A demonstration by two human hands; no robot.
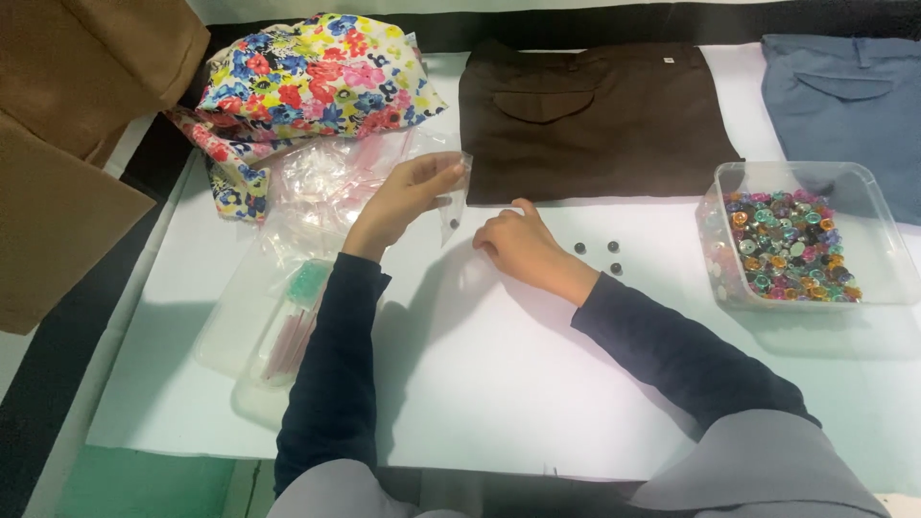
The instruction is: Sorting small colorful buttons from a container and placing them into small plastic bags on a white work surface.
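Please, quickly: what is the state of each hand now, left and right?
Left hand: closed in a pinch on a small clear bag with a dark button inside.
Right hand: curled on the white table, holding nothing visible, beside three dark buttons.

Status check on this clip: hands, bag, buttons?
Left hand pinches small clear bag, one dark button inside. Right hand rests on table, by three loose buttons. Nothing between them.

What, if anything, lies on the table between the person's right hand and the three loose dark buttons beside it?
Nothing visible does. The right hand rests on the white table, and the three dark buttons lie just beyond its knuckles with only bare surface between. The left hand holds the small clear bag up, on the other side.
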